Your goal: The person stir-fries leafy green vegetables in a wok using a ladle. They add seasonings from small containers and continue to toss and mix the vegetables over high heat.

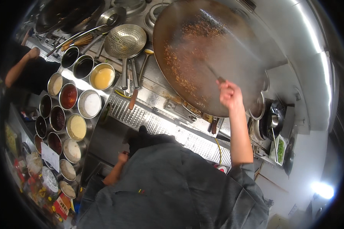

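My right hand [229, 95] is closed around the handle of a long cooking utensil [211, 69], and its arm reaches out over the big wok. The head of the utensil is lost in steam and food. Reddish-brown chopped bits and oil [189, 54] cover much of the inside of the wok [167, 25], and steam veils its right half. My left hand [123, 157] hangs low beside my dark jacket, away from the stove. Its fingers look curled, but whether anything is in them is unclear.
Left of the wok lie a perforated strainer [125, 40] and a ladle [145, 64] with a wooden handle. Metal pots of sauces and seasonings [76, 127] fill the left counter. Another person's arm [20, 68] shows at far left. A tray of chopped greens [280, 150] stands right.
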`<state>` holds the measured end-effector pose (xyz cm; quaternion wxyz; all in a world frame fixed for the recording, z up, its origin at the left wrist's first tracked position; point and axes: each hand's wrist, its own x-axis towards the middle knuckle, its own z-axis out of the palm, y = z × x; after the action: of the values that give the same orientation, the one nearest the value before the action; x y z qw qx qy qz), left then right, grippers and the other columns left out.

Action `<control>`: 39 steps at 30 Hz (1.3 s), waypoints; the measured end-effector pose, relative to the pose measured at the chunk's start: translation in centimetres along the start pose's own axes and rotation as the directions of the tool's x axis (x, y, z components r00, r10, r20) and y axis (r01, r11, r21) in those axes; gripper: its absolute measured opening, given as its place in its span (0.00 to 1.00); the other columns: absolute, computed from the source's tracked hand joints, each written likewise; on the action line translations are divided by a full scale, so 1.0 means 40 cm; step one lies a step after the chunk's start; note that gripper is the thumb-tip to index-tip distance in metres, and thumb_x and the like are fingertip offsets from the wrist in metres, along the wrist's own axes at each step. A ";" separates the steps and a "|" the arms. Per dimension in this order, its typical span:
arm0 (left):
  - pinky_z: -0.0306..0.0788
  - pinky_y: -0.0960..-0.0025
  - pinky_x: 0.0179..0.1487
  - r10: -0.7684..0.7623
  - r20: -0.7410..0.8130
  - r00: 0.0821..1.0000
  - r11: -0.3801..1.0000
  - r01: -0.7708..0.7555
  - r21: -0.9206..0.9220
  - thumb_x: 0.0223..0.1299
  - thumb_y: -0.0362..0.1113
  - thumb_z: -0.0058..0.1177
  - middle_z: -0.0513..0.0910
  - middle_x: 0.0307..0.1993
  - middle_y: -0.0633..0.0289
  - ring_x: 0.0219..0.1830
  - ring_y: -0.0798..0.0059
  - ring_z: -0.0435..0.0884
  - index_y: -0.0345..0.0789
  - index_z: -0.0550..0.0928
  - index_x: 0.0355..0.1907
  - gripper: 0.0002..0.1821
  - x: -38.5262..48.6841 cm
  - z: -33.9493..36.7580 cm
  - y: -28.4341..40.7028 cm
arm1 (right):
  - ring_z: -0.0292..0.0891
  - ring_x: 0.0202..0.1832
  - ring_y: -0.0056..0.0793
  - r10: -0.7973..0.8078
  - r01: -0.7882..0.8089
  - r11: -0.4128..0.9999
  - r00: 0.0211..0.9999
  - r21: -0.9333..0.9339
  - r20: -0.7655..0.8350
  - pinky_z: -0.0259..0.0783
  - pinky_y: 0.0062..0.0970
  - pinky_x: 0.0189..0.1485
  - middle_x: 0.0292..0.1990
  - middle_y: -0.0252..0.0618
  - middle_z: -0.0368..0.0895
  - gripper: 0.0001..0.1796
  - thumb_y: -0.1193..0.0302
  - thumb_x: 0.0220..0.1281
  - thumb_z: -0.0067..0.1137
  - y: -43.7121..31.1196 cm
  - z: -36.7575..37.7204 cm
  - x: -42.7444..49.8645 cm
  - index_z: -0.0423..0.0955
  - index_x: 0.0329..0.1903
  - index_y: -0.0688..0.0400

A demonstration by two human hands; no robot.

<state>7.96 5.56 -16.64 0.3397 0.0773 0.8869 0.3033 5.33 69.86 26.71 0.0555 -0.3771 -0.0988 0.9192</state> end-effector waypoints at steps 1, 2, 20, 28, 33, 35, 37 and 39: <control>0.77 0.62 0.39 0.007 0.097 0.995 0.992 -0.019 0.123 0.63 0.38 0.54 0.86 0.29 0.53 0.32 0.66 0.85 0.31 0.85 0.37 0.12 0.007 -0.018 -0.003 | 0.56 0.13 0.11 -0.092 0.090 0.996 0.992 -0.024 -0.086 0.51 0.17 0.12 0.25 0.28 0.71 0.12 0.67 0.73 0.49 -0.033 -0.004 0.043 0.69 0.49 0.63; 0.75 0.62 0.33 -0.256 0.140 0.956 0.948 0.277 -0.159 0.65 0.38 0.53 0.84 0.26 0.58 0.29 0.71 0.82 0.34 0.85 0.37 0.11 0.017 -0.042 0.000 | 0.56 0.13 0.13 -0.147 0.146 0.989 0.987 -0.025 -0.068 0.51 0.18 0.12 0.22 0.28 0.71 0.09 0.68 0.72 0.50 -0.054 -0.018 0.075 0.71 0.44 0.61; 0.59 0.70 0.71 0.112 0.697 0.708 0.804 0.348 -0.483 0.72 0.57 0.50 0.73 0.67 0.61 0.67 0.72 0.69 0.42 0.70 0.72 0.33 0.082 -0.253 0.417 | 0.55 0.15 0.09 -0.193 0.190 0.978 0.981 -0.082 -0.026 0.49 0.16 0.15 0.27 0.27 0.70 0.19 0.68 0.74 0.48 0.057 -0.016 -0.016 0.67 0.57 0.70; 0.67 0.60 0.54 -0.241 0.516 0.822 0.685 0.520 -0.510 0.66 0.53 0.54 0.84 0.45 0.73 0.50 0.75 0.80 0.51 0.78 0.60 0.22 0.092 -0.296 0.180 | 0.59 0.14 0.18 -0.649 0.161 0.469 0.730 -0.868 -0.215 0.51 0.20 0.12 0.22 0.29 0.70 0.06 0.70 0.68 0.53 0.084 -0.137 -0.068 0.66 0.36 0.55; 0.71 0.62 0.43 -0.344 0.467 0.815 0.687 0.557 -0.467 0.63 0.46 0.53 0.84 0.41 0.69 0.42 0.73 0.82 0.47 0.81 0.47 0.13 0.081 -0.137 0.037 | 0.59 0.14 0.17 -0.385 0.079 0.759 0.855 -0.647 -0.347 0.50 0.20 0.12 0.22 0.30 0.70 0.04 0.70 0.71 0.51 0.237 -0.056 -0.231 0.65 0.41 0.53; 0.73 0.61 0.41 0.010 0.412 0.911 0.981 0.069 -0.179 0.65 0.47 0.52 0.85 0.41 0.65 0.42 0.72 0.83 0.44 0.82 0.47 0.14 0.110 -0.092 -0.012 | 0.58 0.14 0.13 -0.226 0.074 0.885 0.931 -0.460 -0.285 0.50 0.17 0.12 0.24 0.27 0.70 0.06 0.70 0.71 0.51 0.221 -0.014 -0.220 0.67 0.44 0.56; 0.76 0.61 0.40 0.477 0.394 0.786 0.709 -0.609 0.356 0.67 0.47 0.51 0.85 0.41 0.60 0.42 0.71 0.84 0.41 0.82 0.48 0.15 0.147 -0.066 -0.034 | 0.58 0.15 0.09 -0.106 0.096 0.965 0.994 -0.243 -0.030 0.51 0.14 0.12 0.25 0.26 0.70 0.14 0.70 0.70 0.51 0.135 0.021 -0.136 0.66 0.53 0.64; 0.79 0.62 0.40 0.534 0.438 0.723 0.703 -0.668 0.244 0.67 0.43 0.49 0.86 0.40 0.53 0.39 0.65 0.86 0.37 0.82 0.50 0.16 0.188 -0.076 -0.029 | 0.58 0.15 0.10 -0.094 0.092 0.976 0.996 0.198 0.002 0.49 0.14 0.15 0.24 0.26 0.70 0.24 0.70 0.70 0.51 0.021 0.037 -0.019 0.59 0.62 0.69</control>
<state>0.36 5.74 -19.70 0.3432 0.4822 0.7808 0.2002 4.82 68.70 28.07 0.1349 -0.3594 -0.0250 0.9230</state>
